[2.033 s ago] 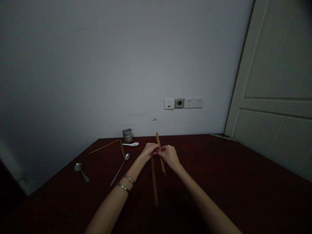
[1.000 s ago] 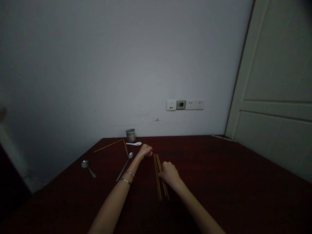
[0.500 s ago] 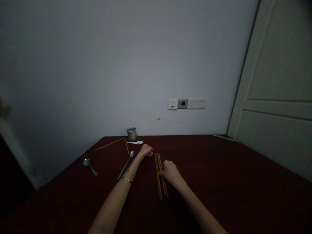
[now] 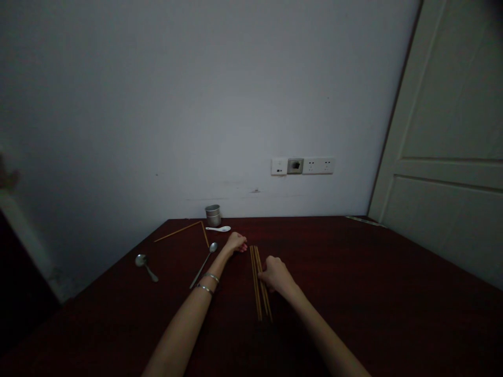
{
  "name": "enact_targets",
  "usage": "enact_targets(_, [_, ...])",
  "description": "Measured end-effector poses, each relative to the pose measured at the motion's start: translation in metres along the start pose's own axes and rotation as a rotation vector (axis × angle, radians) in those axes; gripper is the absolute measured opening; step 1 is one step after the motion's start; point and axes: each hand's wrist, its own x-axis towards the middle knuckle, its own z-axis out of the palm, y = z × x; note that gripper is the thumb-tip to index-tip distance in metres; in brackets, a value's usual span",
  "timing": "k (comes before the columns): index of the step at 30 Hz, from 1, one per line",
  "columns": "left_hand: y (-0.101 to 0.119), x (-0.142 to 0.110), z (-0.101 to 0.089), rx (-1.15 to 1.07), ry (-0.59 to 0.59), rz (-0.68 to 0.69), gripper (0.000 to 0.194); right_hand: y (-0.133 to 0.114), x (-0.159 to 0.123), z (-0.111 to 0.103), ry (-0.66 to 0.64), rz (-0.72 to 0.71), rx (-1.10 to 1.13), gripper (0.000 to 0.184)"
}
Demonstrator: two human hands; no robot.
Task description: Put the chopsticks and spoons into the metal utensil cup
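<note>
Cup (image 4: 213,215) stands behind white spoon (image 4: 223,229), left of grouped chopsticks (image 4: 255,283).

Beyond my left hand (image 4: 237,243) and to its left, I see a metal cup (image 4: 213,215) near the pale wall (image 4: 236,115), a white spoon (image 4: 223,229) lying just in front of it; left of that same hand lies a long-handled spoon (image 4: 203,266); farther left, a shorter metal spoon (image 4: 140,260); beyond my right hand (image 4: 274,274), wall sockets (image 4: 318,165); well to its right, a panelled door (image 4: 451,162).
</note>
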Motion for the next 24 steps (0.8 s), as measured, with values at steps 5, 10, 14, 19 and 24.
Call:
enact_targets(5, [0.003,-0.005,0.000,-0.006,0.002,0.006,0.009,0.005,0.008,-0.009,0.058,-0.017,-0.058,0.019])
enact_targets(10, [-0.001,-0.005,0.003,-0.015,0.022,0.004,0.012,0.018,0.028,-0.019,0.167,-0.049,-0.174,0.025])
enact_targets(14, [-0.005,-0.005,0.004,-0.030,0.051,0.016,0.014,0.040,0.048,-0.015,0.218,-0.168,-0.225,0.031])
enact_targets(19, [-0.007,-0.008,0.006,-0.042,0.084,0.033,0.017,0.067,0.074,-0.005,0.231,-0.271,-0.313,0.036])
enact_targets(24, [-0.010,-0.006,0.009,-0.037,0.120,0.040,0.018,0.081,0.087,0.003,0.251,-0.304,-0.289,0.040])
